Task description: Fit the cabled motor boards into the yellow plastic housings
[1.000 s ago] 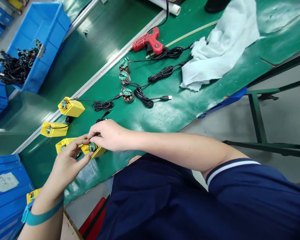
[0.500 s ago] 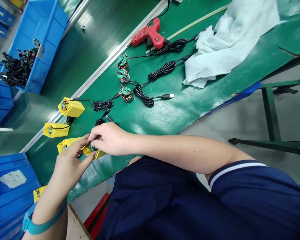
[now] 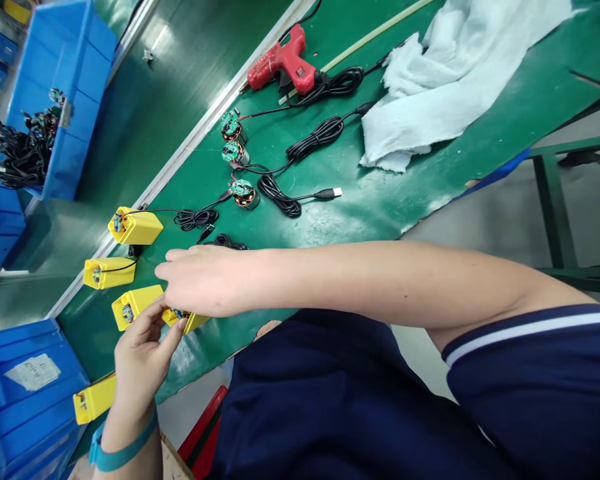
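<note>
My left hand grips a yellow plastic housing near the bench's front edge, thumb and fingers at its open end. Part of a green circuit board shows inside the opening. Right above that housing is my right hand, back upward and fingers bent; whatever they hold is hidden beneath. Just beyond my left fingertips lies another yellow housing with a small board in its mouth. Two more, a yellow housing with a cable and a lower yellow housing, lie along the metal rail.
Three small motors with green boards, one the nearest motor, stand on the green bench with coiled black USB cables. Behind lie a red glue gun and a white cloth. Blue bins line the left; another yellow housing is at lower left.
My right hand has turned over, its back now covering more of the held housing, and its fingers reach further left. My left hand keeps hold of the housing. The view has shifted slightly.
</note>
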`<control>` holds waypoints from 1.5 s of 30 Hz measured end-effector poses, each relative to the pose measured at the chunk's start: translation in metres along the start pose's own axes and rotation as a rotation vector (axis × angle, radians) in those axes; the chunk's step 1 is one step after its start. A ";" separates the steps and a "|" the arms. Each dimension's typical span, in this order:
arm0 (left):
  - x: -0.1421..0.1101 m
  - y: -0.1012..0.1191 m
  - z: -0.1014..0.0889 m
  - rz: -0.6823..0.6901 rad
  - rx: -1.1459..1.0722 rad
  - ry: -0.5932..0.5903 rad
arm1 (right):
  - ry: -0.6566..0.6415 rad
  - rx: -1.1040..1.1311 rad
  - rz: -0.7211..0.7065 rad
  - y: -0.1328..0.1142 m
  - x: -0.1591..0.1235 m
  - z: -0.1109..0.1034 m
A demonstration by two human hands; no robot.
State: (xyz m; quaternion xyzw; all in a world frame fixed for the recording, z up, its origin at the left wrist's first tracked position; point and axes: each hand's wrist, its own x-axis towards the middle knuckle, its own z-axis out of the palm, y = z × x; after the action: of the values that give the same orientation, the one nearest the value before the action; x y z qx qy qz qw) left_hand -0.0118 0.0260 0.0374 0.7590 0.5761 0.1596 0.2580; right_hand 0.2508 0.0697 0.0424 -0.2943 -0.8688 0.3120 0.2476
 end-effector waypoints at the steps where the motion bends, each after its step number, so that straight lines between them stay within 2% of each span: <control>1: -0.001 -0.001 0.002 -0.006 -0.021 0.016 | -0.035 -0.048 -0.020 0.002 -0.001 0.002; 3: -0.003 -0.002 0.005 -0.019 -0.056 0.027 | -0.137 -0.144 -0.057 0.006 -0.004 0.007; 7: -0.004 -0.003 0.007 -0.030 -0.067 0.021 | -0.176 -0.187 -0.110 0.015 -0.011 0.018; 12: -0.005 -0.002 0.007 -0.045 -0.067 0.012 | -0.169 -0.152 -0.115 0.021 -0.013 0.026; 21: -0.005 -0.004 0.009 -0.028 -0.109 0.026 | -0.177 0.006 -0.155 0.027 -0.011 0.028; 26: -0.006 -0.004 0.009 -0.038 -0.107 0.023 | -0.216 0.061 -0.089 0.025 -0.013 0.032; 31: -0.006 -0.005 0.011 -0.052 -0.169 0.039 | -0.199 0.107 -0.045 0.022 -0.011 0.035; 35: -0.006 -0.004 0.013 -0.054 -0.250 0.049 | -0.180 0.121 -0.054 0.023 -0.017 0.040; 40: -0.006 -0.002 0.015 -0.044 -0.325 0.006 | -0.139 0.100 -0.108 0.025 -0.023 0.043; 45: -0.007 -0.005 0.015 -0.020 -0.356 0.001 | -0.133 0.075 -0.088 0.022 -0.020 0.046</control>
State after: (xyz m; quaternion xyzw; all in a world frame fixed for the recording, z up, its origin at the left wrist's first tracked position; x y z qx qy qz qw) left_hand -0.0092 0.0175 0.0225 0.6956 0.5462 0.2569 0.3897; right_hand 0.2447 0.0514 -0.0089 -0.2251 -0.8830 0.3521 0.2137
